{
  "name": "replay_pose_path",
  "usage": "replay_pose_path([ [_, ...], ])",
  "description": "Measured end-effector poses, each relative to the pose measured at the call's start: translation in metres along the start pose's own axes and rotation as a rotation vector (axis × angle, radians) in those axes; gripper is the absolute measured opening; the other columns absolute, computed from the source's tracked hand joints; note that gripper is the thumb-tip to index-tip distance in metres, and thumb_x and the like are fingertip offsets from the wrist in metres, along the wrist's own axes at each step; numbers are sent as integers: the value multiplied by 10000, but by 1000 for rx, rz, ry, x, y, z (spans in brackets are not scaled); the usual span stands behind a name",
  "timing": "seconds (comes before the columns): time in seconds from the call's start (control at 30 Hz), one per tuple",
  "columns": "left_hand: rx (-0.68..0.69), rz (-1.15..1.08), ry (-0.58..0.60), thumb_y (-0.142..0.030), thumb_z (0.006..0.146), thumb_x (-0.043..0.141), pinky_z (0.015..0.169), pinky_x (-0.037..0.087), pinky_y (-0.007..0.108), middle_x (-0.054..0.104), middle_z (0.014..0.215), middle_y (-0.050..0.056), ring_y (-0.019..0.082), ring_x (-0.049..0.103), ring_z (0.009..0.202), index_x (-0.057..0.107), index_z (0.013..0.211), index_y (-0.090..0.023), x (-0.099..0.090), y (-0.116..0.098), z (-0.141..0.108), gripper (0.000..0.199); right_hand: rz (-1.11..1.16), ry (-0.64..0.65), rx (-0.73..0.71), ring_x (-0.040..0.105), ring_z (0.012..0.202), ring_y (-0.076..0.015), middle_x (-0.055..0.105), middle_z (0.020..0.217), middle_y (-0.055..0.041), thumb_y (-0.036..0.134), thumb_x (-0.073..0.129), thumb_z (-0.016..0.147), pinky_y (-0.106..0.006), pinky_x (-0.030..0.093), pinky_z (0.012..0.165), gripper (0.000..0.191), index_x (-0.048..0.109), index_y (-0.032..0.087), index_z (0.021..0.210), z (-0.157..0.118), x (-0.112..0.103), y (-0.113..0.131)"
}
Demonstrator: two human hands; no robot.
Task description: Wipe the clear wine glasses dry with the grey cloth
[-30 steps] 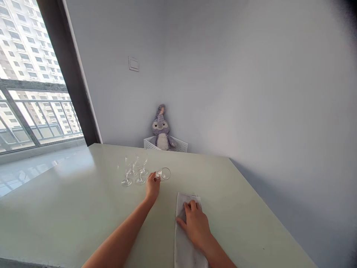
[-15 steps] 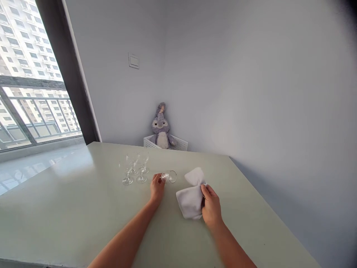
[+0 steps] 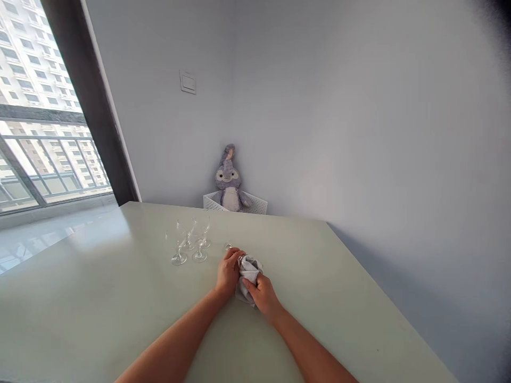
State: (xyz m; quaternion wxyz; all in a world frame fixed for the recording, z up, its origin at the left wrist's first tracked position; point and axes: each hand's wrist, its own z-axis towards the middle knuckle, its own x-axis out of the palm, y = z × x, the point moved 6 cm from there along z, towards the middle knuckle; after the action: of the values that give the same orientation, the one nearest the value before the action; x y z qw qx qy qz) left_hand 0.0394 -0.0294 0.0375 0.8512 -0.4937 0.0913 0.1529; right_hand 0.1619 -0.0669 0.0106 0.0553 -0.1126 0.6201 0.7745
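My left hand (image 3: 229, 272) is closed around a clear stemmed glass (image 3: 228, 247), tilted on its side above the table. Only a bit of the glass's base shows past my fingers; its bowl is mostly covered by a pale grey-white cloth (image 3: 249, 271). My right hand (image 3: 261, 295) grips that cloth, pressing it against and around the bowl, and the two hands almost meet. Left of my hands, several clear stemmed glasses (image 3: 179, 258) stand upright in a close group.
The pale green tabletop (image 3: 319, 298) runs to a wall on the right. Past its far edge, a grey plush rabbit (image 3: 229, 186) sits in a white perforated basket (image 3: 257, 205). A window (image 3: 48, 138) with a railing lies at the left.
My right hand has moved left and brought the cloth from the open table onto the glass, bunching it up. The glass's bowl, bare before, is now wrapped. My view has shifted slightly.
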Motion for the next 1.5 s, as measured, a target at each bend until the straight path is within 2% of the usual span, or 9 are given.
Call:
replay_pose_path([
  [0.13,7,-92,-84,-106,733,409,861,396,320,532,1112,56,175,507,1004,572,964,-228,-5,-12,-1,308,461,-79,202,476,558,-119,556,616,12,434,635,661,-240,392,544,303,608,151,769,4,-8,-5],
  [0.27,-250,-372,-266,-260,749,521,843,415,341,568,1012,80,178,547,960,499,899,-182,-18,7,-1,170,880,-176,323,538,624,-134,603,717,-7,398,669,651,-252,432,584,296,600,174,833,4,-18,0],
  [0.4,-485,-868,20,-381,761,531,877,405,366,573,1096,114,212,522,1049,509,927,-165,2,10,-2,273,981,-12,365,573,692,-154,625,783,-30,365,641,684,-270,448,631,261,606,171,855,2,-11,4],
  [0.57,-527,-1007,284,-327,724,597,840,423,340,565,1153,104,208,551,987,559,921,-171,9,-10,-7,255,870,157,362,578,712,-166,627,793,-50,412,565,736,-297,446,669,298,592,151,879,-4,4,4],
  [0.83,-729,-915,323,-460,729,562,667,460,294,656,848,71,175,605,724,568,800,-153,16,10,-16,315,-329,68,-207,545,703,-196,624,721,-53,286,525,719,-306,408,679,128,619,207,683,-14,-4,26],
  [1.0,-493,-937,327,-349,746,571,835,419,311,484,1259,64,203,507,1051,510,1126,-239,8,-14,-8,400,440,10,170,529,561,-155,601,659,-31,388,572,717,-273,415,523,238,614,174,812,-5,-14,14],
  [1.1,-441,-870,350,-319,725,594,823,417,299,495,1244,62,209,506,1037,573,1030,-221,6,-20,-7,321,841,42,313,540,570,-145,605,681,-30,396,619,685,-259,420,514,284,611,158,840,-4,-12,13],
  [1.37,-547,-824,350,-407,720,587,591,433,258,636,812,55,146,574,642,580,967,-170,6,-1,-9,342,245,22,68,478,528,-122,537,587,5,347,660,654,-239,406,470,172,620,180,661,-13,-5,9],
  [1.5,-466,-873,305,-376,730,590,713,439,275,611,1003,78,173,582,833,499,1155,-217,2,-11,-6,463,467,45,165,485,491,-122,542,578,8,364,647,667,-242,406,443,193,622,181,724,-11,-3,9],
])
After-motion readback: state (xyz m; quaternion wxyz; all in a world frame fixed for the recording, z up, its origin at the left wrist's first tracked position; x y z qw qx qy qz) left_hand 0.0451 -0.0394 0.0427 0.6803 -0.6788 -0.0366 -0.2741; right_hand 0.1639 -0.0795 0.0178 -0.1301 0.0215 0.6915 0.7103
